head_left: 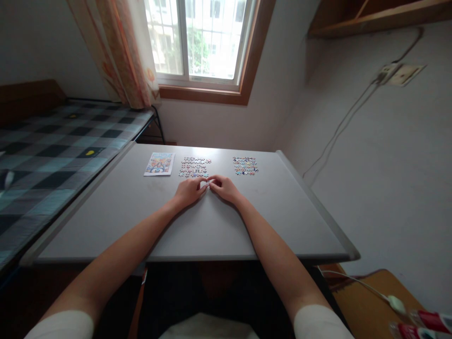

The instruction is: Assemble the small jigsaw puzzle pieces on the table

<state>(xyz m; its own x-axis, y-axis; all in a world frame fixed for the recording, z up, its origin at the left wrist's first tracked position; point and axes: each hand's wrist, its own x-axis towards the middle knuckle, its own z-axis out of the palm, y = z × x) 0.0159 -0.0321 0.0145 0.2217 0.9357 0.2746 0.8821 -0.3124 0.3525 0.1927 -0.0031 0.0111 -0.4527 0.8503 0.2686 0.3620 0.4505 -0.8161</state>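
My left hand (189,191) and my right hand (224,188) meet over the middle of the table, fingertips almost touching. Both are closed in a pinch on a small pale jigsaw piece (208,183), mostly covered by the fingers. Just beyond my left hand, loose jigsaw pieces lie in rows as one group (194,167). A second group of jigsaw pieces (245,165), also in rows, is farther right, past my right hand. Left of the first group lies a colourful printed picture sheet (158,164) with a white border.
The grey table (212,230) has raised side edges. A bed with a checked cover (70,136) stands along its left. Behind are a window (212,42) and a curtain (123,52). A wooden stool (377,301) with a white charger (396,304) is at lower right.
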